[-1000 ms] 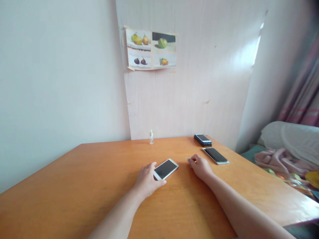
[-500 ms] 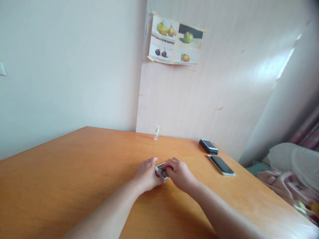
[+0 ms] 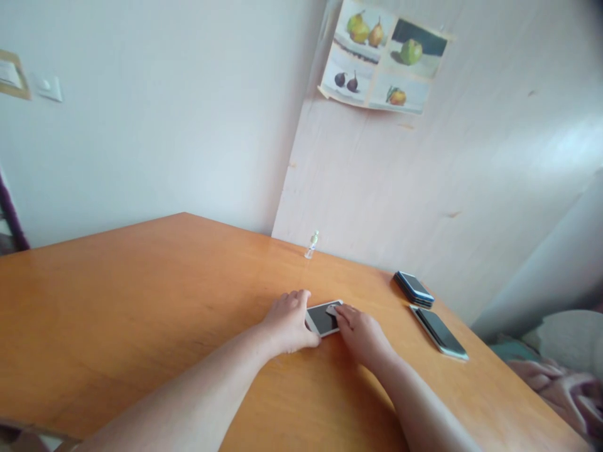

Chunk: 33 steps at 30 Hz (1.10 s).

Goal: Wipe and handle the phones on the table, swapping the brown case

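Note:
A white-framed smartphone (image 3: pixel 320 319) lies screen up on the wooden table. My left hand (image 3: pixel 291 323) grips its left end, with the thumb along the near edge and the fingers at the far side. Over the right end of the screen, my right hand (image 3: pixel 360 329) presses a small pale cloth (image 3: pixel 332 309) against the glass. Most of that cloth is hidden under the fingers, so whether it is fabric or tissue is unclear.
A small clear spray bottle (image 3: pixel 311 245) stands near the wall. To the right are a stack of phones (image 3: pixel 413 287) and a dark phone (image 3: pixel 440 331) lying on a lighter device. Bedding (image 3: pixel 560 376) lies beyond the table's right edge (image 3: pixel 509 367).
My right hand has slid the cloth rightward across the screen, uncovering more of the phone. My left hand keeps its hold. The camera view has tilted and turned left.

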Each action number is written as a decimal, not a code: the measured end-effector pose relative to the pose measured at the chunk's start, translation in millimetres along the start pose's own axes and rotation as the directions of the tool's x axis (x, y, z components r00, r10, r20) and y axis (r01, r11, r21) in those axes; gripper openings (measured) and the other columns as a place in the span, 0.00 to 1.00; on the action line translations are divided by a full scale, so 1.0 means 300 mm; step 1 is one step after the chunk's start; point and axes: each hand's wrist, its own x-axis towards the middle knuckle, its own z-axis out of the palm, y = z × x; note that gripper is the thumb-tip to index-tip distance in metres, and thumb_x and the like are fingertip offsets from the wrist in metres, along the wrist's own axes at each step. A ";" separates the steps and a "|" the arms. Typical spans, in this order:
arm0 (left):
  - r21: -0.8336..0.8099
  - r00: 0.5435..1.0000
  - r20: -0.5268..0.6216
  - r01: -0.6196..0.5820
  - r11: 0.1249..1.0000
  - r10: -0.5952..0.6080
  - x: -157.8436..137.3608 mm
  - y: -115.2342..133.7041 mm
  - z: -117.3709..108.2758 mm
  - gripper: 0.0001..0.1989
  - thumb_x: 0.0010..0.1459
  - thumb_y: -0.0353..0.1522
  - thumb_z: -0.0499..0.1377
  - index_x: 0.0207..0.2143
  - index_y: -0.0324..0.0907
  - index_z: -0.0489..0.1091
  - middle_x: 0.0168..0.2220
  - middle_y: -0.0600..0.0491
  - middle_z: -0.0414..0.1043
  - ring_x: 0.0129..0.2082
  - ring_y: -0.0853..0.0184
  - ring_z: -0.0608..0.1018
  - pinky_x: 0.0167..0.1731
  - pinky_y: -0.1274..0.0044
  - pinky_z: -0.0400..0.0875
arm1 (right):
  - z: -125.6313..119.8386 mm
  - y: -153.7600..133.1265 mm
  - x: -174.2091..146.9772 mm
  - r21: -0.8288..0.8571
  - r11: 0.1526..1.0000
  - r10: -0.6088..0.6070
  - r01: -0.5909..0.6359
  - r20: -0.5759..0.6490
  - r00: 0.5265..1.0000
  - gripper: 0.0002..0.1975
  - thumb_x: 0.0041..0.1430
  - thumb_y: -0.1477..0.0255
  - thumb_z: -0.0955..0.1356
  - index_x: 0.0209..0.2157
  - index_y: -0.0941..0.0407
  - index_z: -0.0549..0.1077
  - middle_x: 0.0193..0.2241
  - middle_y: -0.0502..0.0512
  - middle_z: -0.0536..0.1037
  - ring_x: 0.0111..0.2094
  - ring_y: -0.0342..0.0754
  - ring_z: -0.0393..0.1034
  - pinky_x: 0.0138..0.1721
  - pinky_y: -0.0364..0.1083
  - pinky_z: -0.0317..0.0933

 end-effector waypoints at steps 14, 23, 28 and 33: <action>-0.002 1.000 0.001 -0.006 1.000 0.006 -0.003 0.012 -0.012 0.40 0.37 0.45 0.65 0.54 0.42 0.60 0.50 0.43 0.70 0.50 0.51 0.73 0.48 0.67 0.68 | 0.007 -0.035 -0.029 -0.080 0.997 0.019 -0.007 0.144 0.989 0.28 0.70 0.58 0.49 0.62 0.53 0.62 0.65 0.59 0.58 0.67 0.57 0.43 0.63 0.69 0.32; -0.002 1.000 0.006 0.000 1.000 0.000 -0.003 0.017 -0.013 0.38 0.37 0.44 0.65 0.52 0.42 0.61 0.49 0.43 0.71 0.49 0.51 0.73 0.47 0.67 0.69 | 0.026 -0.023 0.017 0.003 0.997 0.070 -0.071 0.154 0.986 0.29 0.69 0.55 0.48 0.63 0.49 0.60 0.66 0.54 0.56 0.68 0.55 0.40 0.63 0.70 0.28; -0.016 1.000 -0.013 -0.019 1.000 0.019 -0.002 0.014 -0.008 0.39 0.38 0.43 0.64 0.54 0.41 0.60 0.50 0.42 0.71 0.49 0.51 0.73 0.48 0.67 0.68 | 0.026 -0.030 0.005 -0.018 1.000 0.021 -0.018 0.133 0.991 0.29 0.70 0.57 0.49 0.64 0.54 0.60 0.65 0.59 0.56 0.68 0.54 0.42 0.64 0.66 0.30; -0.034 1.000 -0.007 -0.022 0.999 0.022 -0.007 0.011 -0.014 0.38 0.44 0.43 0.62 0.57 0.40 0.58 0.51 0.42 0.70 0.51 0.51 0.73 0.48 0.67 0.68 | 0.019 -0.109 -0.029 0.144 0.963 -0.255 0.229 0.198 0.947 0.27 0.70 0.57 0.49 0.63 0.48 0.60 0.65 0.55 0.57 0.67 0.53 0.44 0.65 0.64 0.28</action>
